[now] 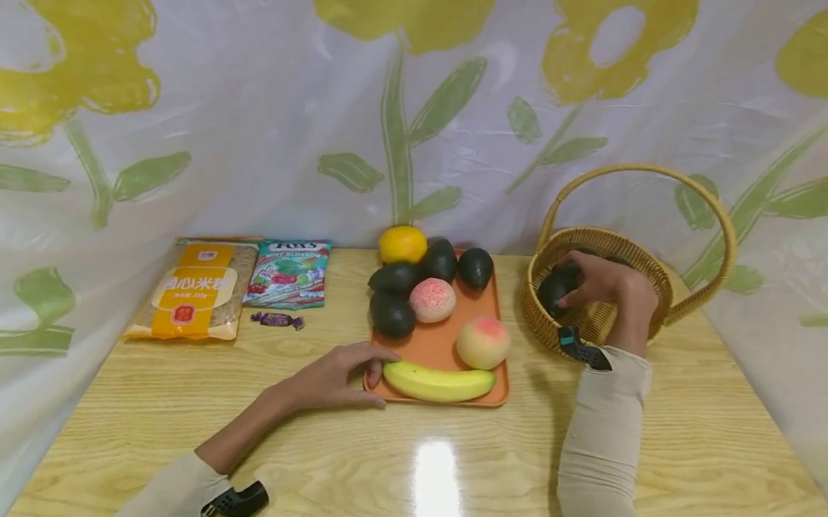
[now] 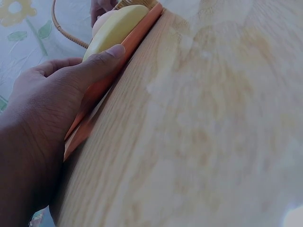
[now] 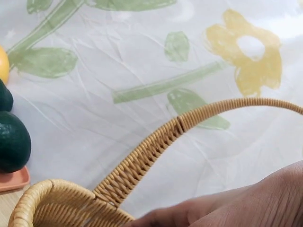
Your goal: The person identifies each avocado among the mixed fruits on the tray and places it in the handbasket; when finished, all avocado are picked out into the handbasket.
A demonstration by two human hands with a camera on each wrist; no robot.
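Note:
My right hand point(image 1: 608, 282) reaches into a wicker basket point(image 1: 545, 326) and holds a dark green avocado point(image 1: 558, 291) near its left wall. Only the back of that hand point(image 3: 251, 203) shows in the right wrist view; the avocado is hidden there. At the left front corner of an orange tray point(image 1: 444, 347), my left hand point(image 1: 339, 376) grips the edge, its thumb point(image 2: 102, 64) along the front rim. Beside those fingers lies a banana point(image 1: 438, 382). Also on the tray are two peaches point(image 1: 483, 343), an orange-yellow fruit point(image 1: 402, 245) and several avocados point(image 1: 392, 315).
At the back left lie a bag of rice noodles point(image 1: 194, 291), a Fox's candy bag point(image 1: 288, 273) and a purple wrapped candy point(image 1: 278, 320). The basket's tall handle point(image 1: 640, 169) arches above the right hand. A flowered cloth point(image 1: 266, 123) hangs behind the wooden table point(image 1: 316, 458).

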